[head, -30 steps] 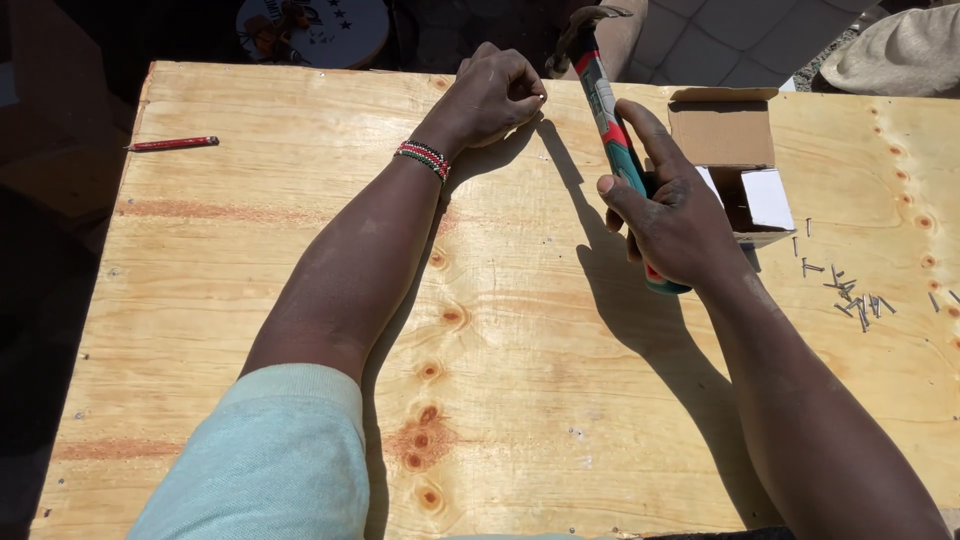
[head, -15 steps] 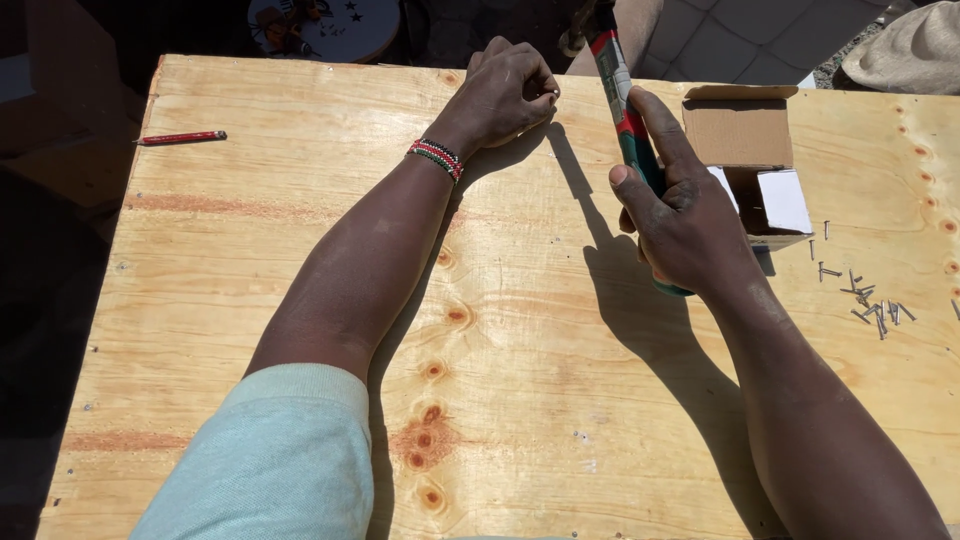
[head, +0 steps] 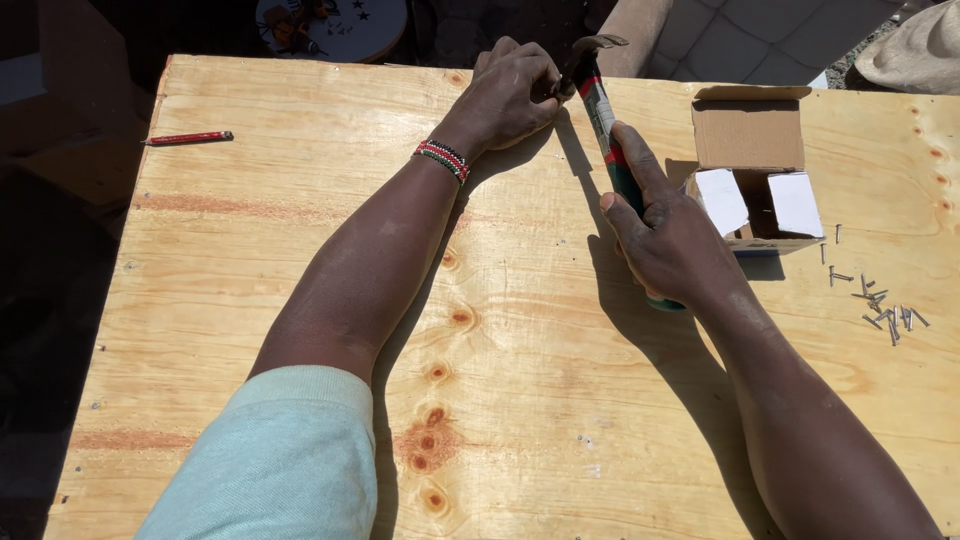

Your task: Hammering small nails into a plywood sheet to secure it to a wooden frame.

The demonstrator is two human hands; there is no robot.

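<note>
Up at the far edge of the plywood surface (head: 520, 330), the left hand (head: 510, 95) rests in a loose fist, fingertips pinched together right beside the hammer's head; whatever they pinch is too small to make out; a beaded bracelet (head: 443, 160) in red, white and dark bands circles that wrist, and a pale green sleeve (head: 275, 460) covers the upper arm. Meanwhile the right hand (head: 668, 245) is clamped around the handle of the hammer (head: 603, 120), thumb lying along the shaft; the handle is green with red and pale bands, and the metal head sits at the far edge, touching or just short of the left fingertips. Just to the right of the right hand stands a small open cardboard box (head: 755, 175), flaps up, white inside; further right, loose nails (head: 880, 305) lie scattered on the wood, well apart from both hands. Near the far left corner lies a red pencil (head: 188, 138); knots mark the grain between the two forearms; both arms throw hard shadows on the wood.
</note>
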